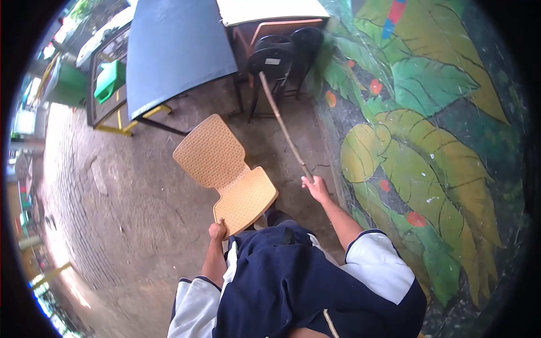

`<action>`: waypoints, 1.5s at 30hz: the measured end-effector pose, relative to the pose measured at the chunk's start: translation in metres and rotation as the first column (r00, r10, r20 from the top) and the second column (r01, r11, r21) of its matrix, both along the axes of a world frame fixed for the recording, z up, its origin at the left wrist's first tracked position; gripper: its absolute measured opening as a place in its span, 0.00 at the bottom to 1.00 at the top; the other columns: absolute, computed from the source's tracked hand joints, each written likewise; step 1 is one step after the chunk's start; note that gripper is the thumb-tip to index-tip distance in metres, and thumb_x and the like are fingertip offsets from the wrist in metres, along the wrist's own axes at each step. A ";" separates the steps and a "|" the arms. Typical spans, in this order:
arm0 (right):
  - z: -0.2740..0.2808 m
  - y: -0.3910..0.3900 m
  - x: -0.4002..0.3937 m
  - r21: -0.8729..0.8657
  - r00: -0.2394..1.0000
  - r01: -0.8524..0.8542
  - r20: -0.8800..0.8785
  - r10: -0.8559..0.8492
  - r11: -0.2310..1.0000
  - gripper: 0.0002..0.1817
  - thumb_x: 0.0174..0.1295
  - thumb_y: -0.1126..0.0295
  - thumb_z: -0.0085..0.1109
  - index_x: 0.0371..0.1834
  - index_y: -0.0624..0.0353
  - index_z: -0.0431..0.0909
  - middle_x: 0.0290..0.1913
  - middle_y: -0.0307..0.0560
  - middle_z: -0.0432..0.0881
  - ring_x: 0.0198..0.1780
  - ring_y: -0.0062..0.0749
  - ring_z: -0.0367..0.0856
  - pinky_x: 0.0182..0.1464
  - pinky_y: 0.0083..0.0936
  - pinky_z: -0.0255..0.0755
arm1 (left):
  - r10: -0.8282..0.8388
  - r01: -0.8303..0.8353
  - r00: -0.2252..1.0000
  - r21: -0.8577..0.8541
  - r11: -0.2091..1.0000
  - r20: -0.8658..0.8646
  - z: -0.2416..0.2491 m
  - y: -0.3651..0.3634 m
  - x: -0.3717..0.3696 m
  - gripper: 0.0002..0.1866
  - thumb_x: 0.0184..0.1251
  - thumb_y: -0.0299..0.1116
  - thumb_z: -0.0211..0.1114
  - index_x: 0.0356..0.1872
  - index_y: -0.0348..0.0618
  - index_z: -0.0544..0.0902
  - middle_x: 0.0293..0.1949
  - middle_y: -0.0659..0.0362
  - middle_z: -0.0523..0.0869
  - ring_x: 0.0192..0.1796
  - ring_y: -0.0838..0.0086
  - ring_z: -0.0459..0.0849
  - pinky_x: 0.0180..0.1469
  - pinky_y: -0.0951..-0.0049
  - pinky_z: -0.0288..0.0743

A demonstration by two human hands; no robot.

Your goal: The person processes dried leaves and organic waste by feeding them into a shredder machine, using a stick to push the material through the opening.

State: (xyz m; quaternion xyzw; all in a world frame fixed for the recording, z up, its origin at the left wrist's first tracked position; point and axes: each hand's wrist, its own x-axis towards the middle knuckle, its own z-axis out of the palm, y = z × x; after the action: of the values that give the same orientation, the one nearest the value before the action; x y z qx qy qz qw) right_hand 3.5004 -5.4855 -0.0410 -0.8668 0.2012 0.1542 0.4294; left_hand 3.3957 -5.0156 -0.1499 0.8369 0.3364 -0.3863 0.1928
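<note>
Tan, weave-patterned chair (231,179), narrow-waisted: grips its edge with the left hand (217,230); clasps a thin brown stick (284,128) in the right hand (316,188).

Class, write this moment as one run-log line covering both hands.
Left hand: grips tan chair, seat edge; Right hand: holds stick, far end overlapping black seat in view, contact unclear; Right side: painted wall
</note>
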 end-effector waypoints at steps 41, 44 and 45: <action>0.150 1.058 -0.071 0.386 0.018 -0.922 -0.021 1.000 0.025 0.18 0.61 0.60 0.57 0.34 0.69 0.82 0.23 0.43 0.78 0.25 0.26 0.77 0.27 0.31 0.70 | 0.994 -0.795 0.111 -0.600 0.092 0.006 0.093 0.481 -0.345 0.39 0.66 0.68 0.63 0.52 0.35 0.87 0.43 0.50 0.88 0.42 0.64 0.85 0.45 0.62 0.78; 0.184 1.144 -0.065 0.309 -0.130 -0.943 0.011 0.991 -0.128 0.20 0.62 0.54 0.54 0.29 0.64 0.79 0.21 0.41 0.74 0.20 0.27 0.74 0.23 0.30 0.68 | 0.996 -0.870 0.090 -0.489 0.068 -0.022 0.144 0.534 -0.323 0.40 0.68 0.69 0.59 0.49 0.33 0.88 0.39 0.51 0.88 0.40 0.65 0.86 0.41 0.63 0.77; 0.195 1.167 -0.062 0.311 -0.242 -0.923 -0.005 0.970 -0.229 0.18 0.61 0.55 0.54 0.28 0.62 0.77 0.21 0.38 0.73 0.21 0.24 0.72 0.24 0.28 0.65 | 1.000 -0.886 0.010 -0.464 -0.002 -0.023 0.167 0.542 -0.312 0.39 0.71 0.68 0.56 0.47 0.33 0.89 0.37 0.51 0.88 0.40 0.66 0.85 0.40 0.66 0.76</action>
State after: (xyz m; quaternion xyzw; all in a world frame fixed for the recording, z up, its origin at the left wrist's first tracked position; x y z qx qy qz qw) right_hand 3.4382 -4.3184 0.1541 -0.6237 -0.5127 0.5558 0.1980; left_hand 3.0840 -4.4732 0.0173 0.3729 0.7054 -0.0592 0.5998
